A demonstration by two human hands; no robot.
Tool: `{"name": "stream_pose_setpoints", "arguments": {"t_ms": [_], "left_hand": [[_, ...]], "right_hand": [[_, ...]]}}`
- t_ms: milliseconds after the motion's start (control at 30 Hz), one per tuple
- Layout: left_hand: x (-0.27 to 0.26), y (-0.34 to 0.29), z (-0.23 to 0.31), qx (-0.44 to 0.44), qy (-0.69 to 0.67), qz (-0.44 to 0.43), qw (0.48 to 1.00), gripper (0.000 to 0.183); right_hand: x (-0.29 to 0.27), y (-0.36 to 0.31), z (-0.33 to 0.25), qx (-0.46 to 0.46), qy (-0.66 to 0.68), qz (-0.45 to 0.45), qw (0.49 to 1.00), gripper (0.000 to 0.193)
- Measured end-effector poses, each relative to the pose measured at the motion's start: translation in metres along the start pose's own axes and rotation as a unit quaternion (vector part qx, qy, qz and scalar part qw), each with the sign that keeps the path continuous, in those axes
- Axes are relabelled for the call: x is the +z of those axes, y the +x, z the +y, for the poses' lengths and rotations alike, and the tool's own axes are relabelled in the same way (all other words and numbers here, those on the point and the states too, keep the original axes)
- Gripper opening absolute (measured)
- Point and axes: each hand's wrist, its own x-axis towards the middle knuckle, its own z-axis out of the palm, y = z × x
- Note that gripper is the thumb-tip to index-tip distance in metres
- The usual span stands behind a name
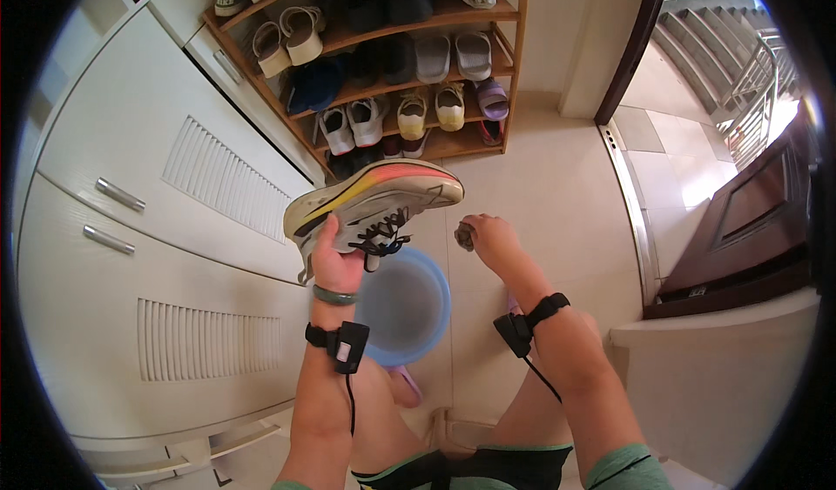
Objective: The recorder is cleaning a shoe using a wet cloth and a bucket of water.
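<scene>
A white running shoe (366, 204) with a yellow and orange-pink sole edge and black laces is held up by my left hand (335, 259), tilted onto its side. My fingers reach behind or into the shoe, so part of the grip is hidden. To the right, apart from the shoe, my right hand (492, 242) is closed around a crumpled greyish-brown cloth (464, 237). Below the shoe stands a light blue basin (442, 303), partly covered by my left wrist; cloudy greyish liquid appears to be inside.
A wooden shoe rack (453, 81) full of shoes and slippers stands ahead. White louvred cabinets (113, 264) line the left side. At the right, a dark brown door (740, 216) stands open beside the threshold (629, 203), with stairs (710, 37) beyond. Black straps with cables sit on both forearms.
</scene>
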Motion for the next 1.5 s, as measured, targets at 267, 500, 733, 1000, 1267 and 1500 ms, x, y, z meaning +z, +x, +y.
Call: {"name": "stream_pose_setpoints", "arguments": {"t_ms": [267,500,733,1000,1267,1500], "left_hand": [[-0.005,0.002,-0.003,0.031,-0.045,0.061,0.997,0.043],[-0.016,0.003,-0.01,0.023,-0.07,0.074,0.995,0.041],[-0.015,0.002,-0.001,-0.018,-0.121,0.075,0.99,0.039],[0.006,-0.001,0.012,-0.11,-0.09,-0.017,0.99,0.047],[-0.004,0.002,0.007,-0.066,-0.118,0.026,0.99,0.045],[0.012,-0.002,-0.015,-0.13,-0.148,0.036,0.98,0.045]], "right_hand": [[-0.033,0.011,-0.017,0.028,0.288,0.267,0.919,0.027],[-0.042,0.007,-0.075,-0.237,0.114,0.35,0.899,0.027],[-0.03,0.007,-0.048,0.044,0.322,0.169,0.93,0.03],[-0.035,0.002,-0.059,0.062,0.424,0.162,0.889,0.027],[-0.041,0.002,-0.072,0.07,0.541,0.173,0.82,0.027],[-0.02,0.016,-0.072,-0.086,0.313,0.365,0.873,0.032]]}}
